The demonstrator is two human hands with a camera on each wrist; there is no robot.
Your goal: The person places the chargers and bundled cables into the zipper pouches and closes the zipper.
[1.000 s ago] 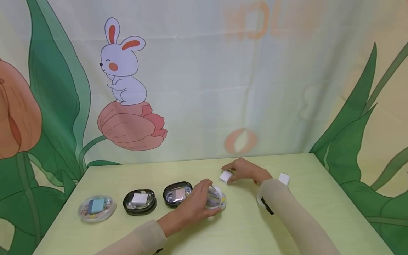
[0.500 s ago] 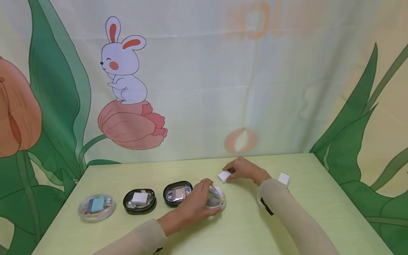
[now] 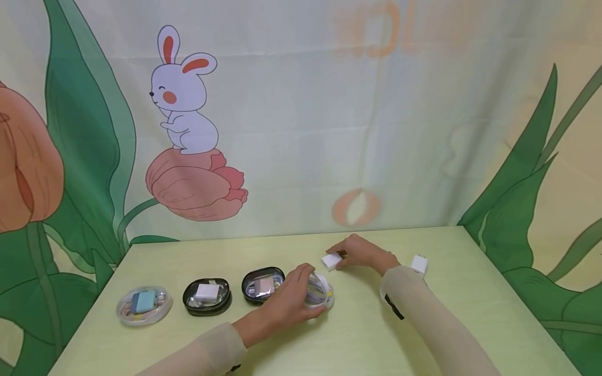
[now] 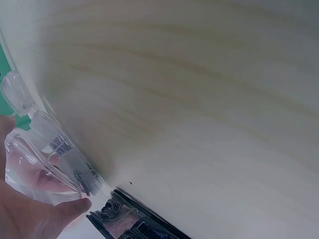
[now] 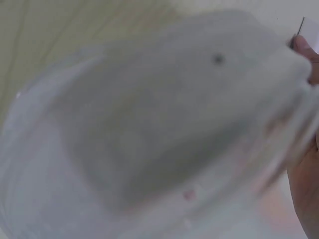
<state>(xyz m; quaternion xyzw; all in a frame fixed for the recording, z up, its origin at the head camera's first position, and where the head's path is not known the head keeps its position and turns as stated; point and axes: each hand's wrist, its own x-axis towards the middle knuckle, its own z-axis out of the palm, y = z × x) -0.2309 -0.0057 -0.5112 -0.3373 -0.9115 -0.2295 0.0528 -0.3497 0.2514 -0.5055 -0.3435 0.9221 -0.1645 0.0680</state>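
My left hand [image 3: 289,295] grips a clear plastic case [image 3: 324,295] with a pale coiled cable inside; the left wrist view shows the thumb along the side of the clear case [image 4: 55,144]. Farther back on the table, my right hand [image 3: 359,250] pinches a white charger plug [image 3: 331,260] between thumb and fingers. In the right wrist view only a bit of the right hand [image 5: 304,184] shows at the edge, with a large blurred translucent case [image 5: 149,124] close to the lens. A second white charger plug [image 3: 419,264] stands behind the right sleeve.
Left of my left hand lie a black-rimmed case [image 3: 261,286] with a pinkish charger, another black-rimmed case [image 3: 207,296] with a white charger, and a clear case [image 3: 143,306] with a blue charger. A printed curtain [image 3: 291,115] hangs behind the table [image 3: 357,334].
The white charger plug in my right hand has shifted slightly left and turned a little. My left hand keeps its hold on the clear case in the same place.
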